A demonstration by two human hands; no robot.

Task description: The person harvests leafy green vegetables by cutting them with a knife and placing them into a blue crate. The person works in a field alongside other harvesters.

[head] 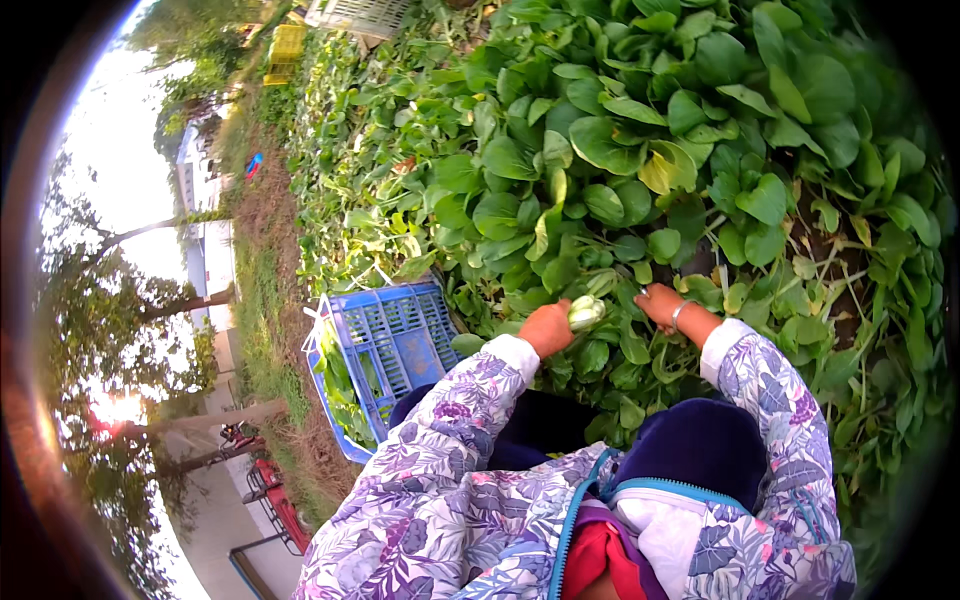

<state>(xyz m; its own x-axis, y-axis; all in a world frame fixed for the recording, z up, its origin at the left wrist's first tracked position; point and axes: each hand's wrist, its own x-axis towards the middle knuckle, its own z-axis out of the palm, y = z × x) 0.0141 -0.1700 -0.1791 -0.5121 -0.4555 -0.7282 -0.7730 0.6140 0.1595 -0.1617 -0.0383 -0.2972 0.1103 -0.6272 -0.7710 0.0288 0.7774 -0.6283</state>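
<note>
My left hand (547,328) is closed around a leafy green with a pale, thick stem base (586,312) that points towards my right hand. A short way to the right, my right hand (660,306) has its fingers curled, with a small metallic piece at the fingertips; what it is cannot be made out. A bracelet circles that wrist. Both hands are low over dense, broad-leaved green plants (600,150), some leaves yellowed. Beside my left arm stands a blue plastic crate (405,341) with leafy greens (341,382) inside.
A yellow crate (285,54) and a pale crate (360,16) stand farther off at the upper left. My knees, in dark trousers, are close below my hands. Dry grass, trees and a red metal frame (279,506) lie beyond the blue crate.
</note>
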